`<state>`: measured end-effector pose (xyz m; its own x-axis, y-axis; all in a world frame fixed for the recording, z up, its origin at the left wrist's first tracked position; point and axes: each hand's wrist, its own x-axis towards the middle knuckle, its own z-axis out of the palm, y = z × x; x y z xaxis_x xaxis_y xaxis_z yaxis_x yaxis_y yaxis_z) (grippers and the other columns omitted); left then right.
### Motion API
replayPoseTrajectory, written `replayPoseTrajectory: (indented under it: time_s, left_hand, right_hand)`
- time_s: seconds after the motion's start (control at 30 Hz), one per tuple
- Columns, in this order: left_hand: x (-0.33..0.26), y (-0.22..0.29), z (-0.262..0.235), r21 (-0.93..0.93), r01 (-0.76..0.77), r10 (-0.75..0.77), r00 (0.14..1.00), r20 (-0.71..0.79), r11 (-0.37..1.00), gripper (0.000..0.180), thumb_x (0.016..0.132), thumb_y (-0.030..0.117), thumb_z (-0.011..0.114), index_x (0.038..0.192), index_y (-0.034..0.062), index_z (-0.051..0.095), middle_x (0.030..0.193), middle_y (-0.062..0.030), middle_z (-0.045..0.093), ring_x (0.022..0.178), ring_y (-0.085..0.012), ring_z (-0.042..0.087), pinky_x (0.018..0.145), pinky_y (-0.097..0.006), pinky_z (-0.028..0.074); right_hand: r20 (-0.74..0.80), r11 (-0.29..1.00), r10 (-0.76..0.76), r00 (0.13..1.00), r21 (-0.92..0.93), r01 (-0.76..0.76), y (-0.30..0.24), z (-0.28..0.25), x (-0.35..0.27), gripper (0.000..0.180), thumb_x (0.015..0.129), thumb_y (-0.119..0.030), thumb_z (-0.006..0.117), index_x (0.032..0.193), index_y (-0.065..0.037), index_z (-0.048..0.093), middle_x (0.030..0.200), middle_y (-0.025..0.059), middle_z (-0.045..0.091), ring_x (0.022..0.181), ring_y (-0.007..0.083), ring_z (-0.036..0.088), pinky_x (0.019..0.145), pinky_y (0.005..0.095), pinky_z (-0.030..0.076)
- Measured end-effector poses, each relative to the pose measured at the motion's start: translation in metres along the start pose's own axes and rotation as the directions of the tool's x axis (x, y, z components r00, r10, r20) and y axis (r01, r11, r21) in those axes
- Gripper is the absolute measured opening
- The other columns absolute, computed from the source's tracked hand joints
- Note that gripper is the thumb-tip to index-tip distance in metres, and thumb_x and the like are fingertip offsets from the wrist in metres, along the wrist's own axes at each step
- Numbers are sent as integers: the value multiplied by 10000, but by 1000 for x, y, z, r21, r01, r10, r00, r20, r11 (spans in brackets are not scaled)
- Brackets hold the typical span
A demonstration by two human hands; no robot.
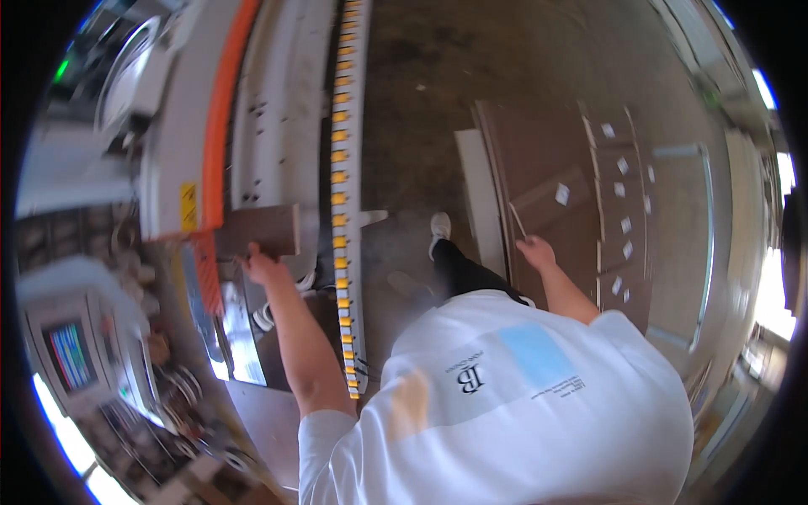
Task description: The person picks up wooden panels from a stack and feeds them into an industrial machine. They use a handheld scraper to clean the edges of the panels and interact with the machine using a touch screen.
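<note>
My left hand (264, 268) reaches out to a small brown board (268, 229) lying at the machine's side, under the end of the orange strip. Its fingers are stretched out and touch the board's near edge; no grip around it shows. On the right, my right hand (537, 252) is closed at the corner of a brown panel (543, 220). A thin pale edge runs forward from those fingers. This panel lies over a stack of similar brown panels (530, 143), and a white label (562, 194) shows on it. Blur hides the exact finger positions.
A long machine (172, 168) with an orange strip (225, 101) stands left. Beside it runs a rail with yellow rollers (340, 199). A control screen (72, 357) is at the lower left. More labelled panels (619, 177) lie right, near a pale metal frame (705, 244).
</note>
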<state>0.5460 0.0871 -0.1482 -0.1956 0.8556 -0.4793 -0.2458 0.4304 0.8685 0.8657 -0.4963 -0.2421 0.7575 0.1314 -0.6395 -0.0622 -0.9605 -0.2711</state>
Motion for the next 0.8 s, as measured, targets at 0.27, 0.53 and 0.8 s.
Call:
replayPoseTrajectory:
  time_s: [0.27,0.53,0.8]
  left_hand:
    - [-17,33,56,385,58,-101,990,93,921,716,967,214,647,1569,281,266,1336,-91,574,1068,-256,620,888,-428,536]
    - [-124,-20,45,510,-157,-92,899,429,846,601,957,204,657,1484,90,391,1236,-101,597,949,-186,640,792,-333,539]
    - [-244,-82,70,661,-184,-526,469,709,728,335,1005,162,600,1313,30,599,1061,-76,701,914,-157,669,839,-301,542]
  right_hand:
    - [-151,793,493,857,483,-371,-11,-21,65,1207,692,-645,788,1511,81,277,1550,257,325,1440,377,362,1162,422,352]
    - [-31,492,819,573,550,-675,-101,-33,80,1343,609,-615,853,1562,-10,125,1618,238,159,1463,453,258,1169,574,297]
    - [-11,281,430,903,952,-123,-74,-13,23,922,710,-366,840,1444,-43,385,1388,193,489,1253,314,532,1007,433,479]
